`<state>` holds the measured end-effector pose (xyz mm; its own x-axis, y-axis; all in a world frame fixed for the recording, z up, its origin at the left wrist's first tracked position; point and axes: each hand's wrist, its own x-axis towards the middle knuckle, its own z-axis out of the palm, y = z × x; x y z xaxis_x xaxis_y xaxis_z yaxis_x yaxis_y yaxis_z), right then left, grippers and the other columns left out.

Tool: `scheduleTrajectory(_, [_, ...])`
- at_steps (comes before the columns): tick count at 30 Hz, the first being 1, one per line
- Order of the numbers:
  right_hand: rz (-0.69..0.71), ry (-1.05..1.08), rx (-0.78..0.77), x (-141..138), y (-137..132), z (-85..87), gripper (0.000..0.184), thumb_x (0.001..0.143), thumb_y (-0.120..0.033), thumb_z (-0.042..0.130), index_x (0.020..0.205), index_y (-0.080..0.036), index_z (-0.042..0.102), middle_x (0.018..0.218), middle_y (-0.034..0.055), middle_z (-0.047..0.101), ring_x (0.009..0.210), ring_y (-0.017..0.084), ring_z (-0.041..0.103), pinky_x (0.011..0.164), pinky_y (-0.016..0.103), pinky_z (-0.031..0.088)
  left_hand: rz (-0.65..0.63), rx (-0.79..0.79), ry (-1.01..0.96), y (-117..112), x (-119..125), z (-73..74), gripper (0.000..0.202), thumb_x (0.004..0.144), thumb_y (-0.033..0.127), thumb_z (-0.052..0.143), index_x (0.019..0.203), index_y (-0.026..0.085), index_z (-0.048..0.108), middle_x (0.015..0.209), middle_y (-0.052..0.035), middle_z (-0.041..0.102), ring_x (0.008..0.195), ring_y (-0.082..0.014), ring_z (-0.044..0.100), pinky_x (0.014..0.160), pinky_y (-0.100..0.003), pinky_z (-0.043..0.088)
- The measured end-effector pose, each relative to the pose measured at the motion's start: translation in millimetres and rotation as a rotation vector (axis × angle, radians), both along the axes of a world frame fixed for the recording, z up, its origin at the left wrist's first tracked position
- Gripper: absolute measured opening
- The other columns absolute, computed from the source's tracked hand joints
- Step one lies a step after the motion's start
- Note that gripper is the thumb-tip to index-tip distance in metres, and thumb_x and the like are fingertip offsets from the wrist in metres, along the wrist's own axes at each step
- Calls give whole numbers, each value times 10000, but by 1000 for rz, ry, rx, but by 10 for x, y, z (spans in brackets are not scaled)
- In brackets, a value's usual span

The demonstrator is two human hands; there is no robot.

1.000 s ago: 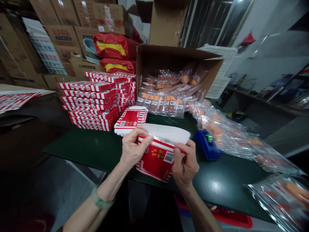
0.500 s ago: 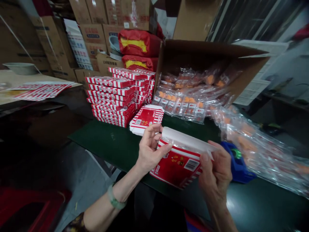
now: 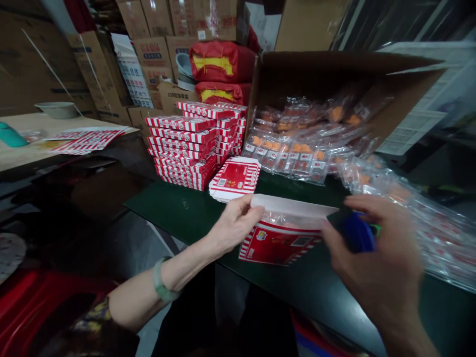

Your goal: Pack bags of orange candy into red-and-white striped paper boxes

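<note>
The left hand [image 3: 240, 223] pinches the upper left corner of an open red-and-white striped carton [image 3: 277, 245], centre of the frame.
The right hand [image 3: 379, 253], blurred at lower right, has thumb and fingers spread; whether its thumb touches the flap is unclear. It partly hides a blue tape dispenser [image 3: 357, 232]. Clear plastic shows inside the carton, its contents indistinct. The worktop [image 3: 174, 206] is dark green; cardboard boxes [image 3: 150, 52] stand stacked at upper left.

Dimly lit | lower left shadowed | glare reflected by surface [image 3: 340, 295], bags [image 3: 303, 159] | right hand [image 3: 377, 258] blurred | edges stretched
</note>
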<state>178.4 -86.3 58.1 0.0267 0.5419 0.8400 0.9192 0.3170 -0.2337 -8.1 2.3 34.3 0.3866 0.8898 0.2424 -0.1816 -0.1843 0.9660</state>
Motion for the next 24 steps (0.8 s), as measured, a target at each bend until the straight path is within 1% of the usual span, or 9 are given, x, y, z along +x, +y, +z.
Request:
scheduleTrajectory(2, [52, -234, 108, -90, -37, 79, 275, 785, -152, 619, 1053, -173, 560, 1039, 118, 599, 974, 227, 561, 897, 376, 431, -12, -109, -113, -36, 88, -100, 123, 785, 255, 541, 780, 145, 597, 626, 8, 595, 554, -115, 537, 569, -245, 450])
scheduleTrajectory(4, [223, -447, 22, -193, -10, 104, 286, 806, -91, 571, 1088, -140, 561, 1045, 123, 618, 962, 210, 575, 864, 343, 460, -22, -107, -156, -53, 144, -167, 145, 793, 264, 537, 816, 143, 613, 665, -1, 616, 582, -122, 549, 603, -256, 459])
scheduleTrajectory(6, [309, -595, -72, -252, 83, 96, 262, 834, -111, 530, 1093, -92, 567, 1025, 140, 634, 924, 227, 590, 779, 356, 497, 18, -35, -154, -55, 177, -199, 175, 811, 290, 522, 814, 143, 617, 699, -13, 619, 624, -130, 550, 625, -257, 455])
scheduleTrajectory(10, [308, -652, -192, -206, 259, 92, 168, 878, -169, 480, 948, -121, 624, 880, 101, 641, 808, 197, 597, 672, 323, 508, 167, 33, -181, -64, 218, -200, 115, 789, 258, 525, 848, 173, 574, 664, 19, 572, 584, -109, 497, 561, -227, 408])
scheduleTrajectory(13, [303, -635, -249, -155, 259, 117, 167, 885, -188, 479, 930, -149, 636, 809, 76, 616, 765, 172, 585, 624, 282, 494, 229, 46, -219, -101, 239, -177, 122, 768, 208, 520, 884, 203, 484, 584, 68, 493, 493, -79, 417, 502, -200, 354])
scheduleTrajectory(15, [297, -637, -275, -148, 227, 128, 172, 890, -196, 475, 933, -153, 637, 779, 72, 604, 749, 174, 577, 605, 282, 485, 267, 97, -223, -120, 239, -167, 155, 752, 171, 523, 871, 210, 432, 612, 70, 485, 492, -70, 404, 499, -193, 348])
scheduleTrajectory(18, [303, -620, -257, -136, 179, 108, 177, 903, -204, 460, 880, -150, 627, 769, 72, 601, 725, 173, 569, 587, 286, 472, 348, 268, -203, -110, 213, -177, 181, 730, 127, 541, 826, 207, 410, 756, 28, 533, 578, -78, 457, 549, -208, 389])
scheduleTrajectory(21, [309, -550, -193, -78, 136, 54, 183, 920, -217, 446, 851, -153, 604, 835, 74, 613, 714, 157, 564, 559, 275, 448, 402, 570, -118, -59, 156, -192, 132, 733, 97, 537, 749, 194, 449, 831, -17, 536, 718, -122, 511, 650, -258, 432])
scheduleTrajectory(24, [334, -525, -223, -8, 119, 5, 147, 919, -206, 457, 869, -172, 592, 903, 64, 613, 765, 154, 566, 587, 270, 445, 385, 875, 12, 7, 60, -143, 118, 759, 78, 487, 770, 182, 542, 857, -52, 537, 782, -153, 538, 680, -292, 449])
